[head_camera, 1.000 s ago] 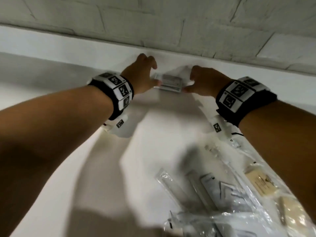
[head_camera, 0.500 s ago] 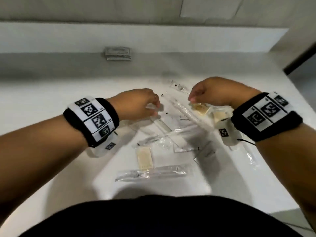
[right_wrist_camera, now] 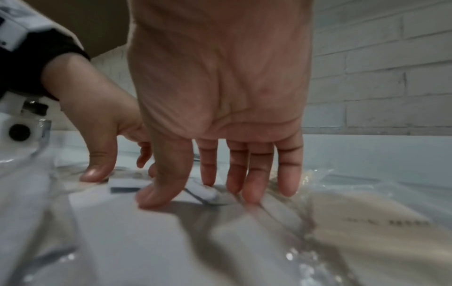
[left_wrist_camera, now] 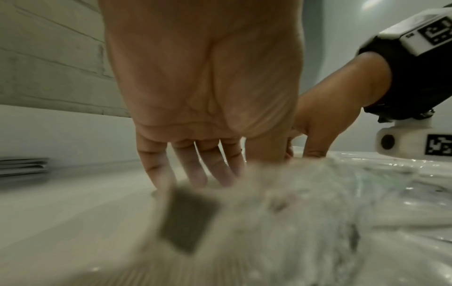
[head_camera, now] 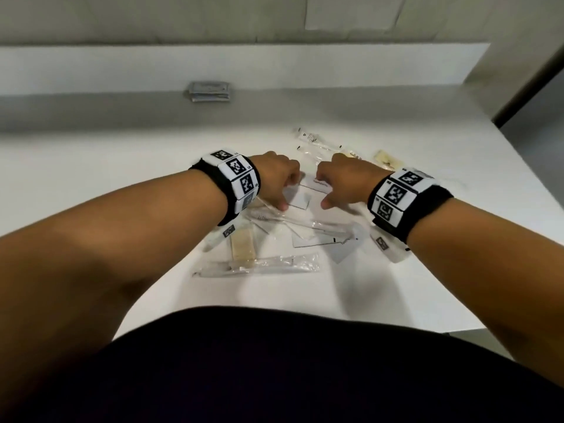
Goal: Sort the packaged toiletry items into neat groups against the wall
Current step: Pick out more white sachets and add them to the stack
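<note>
A stack of flat grey packets [head_camera: 209,92] lies against the white ledge at the back; the left wrist view shows the stack [left_wrist_camera: 23,166] at its left edge. Nearer me, loose toiletry packets are scattered: white flat sachets [head_camera: 319,185], a clear-wrapped toothbrush [head_camera: 259,265], beige packets [head_camera: 242,247]. My left hand [head_camera: 288,193] and right hand [head_camera: 323,190] are side by side over this pile. The left fingers [left_wrist_camera: 195,174] point straight down and touch the surface by the wrappers. The right fingers [right_wrist_camera: 249,185] and thumb touch a white sachet [right_wrist_camera: 198,193] and grip nothing.
Further clear-wrapped items [head_camera: 317,141] and a beige packet [head_camera: 389,160] lie beyond my hands. The white table [head_camera: 91,184] ends at the right edge [head_camera: 518,190] and at the front near my body. A brick wall rises behind the ledge [head_camera: 305,65].
Both hands left the stack at the wall and came back toward me. They have since lowered onto the white sachets in the middle of the loose pile.
</note>
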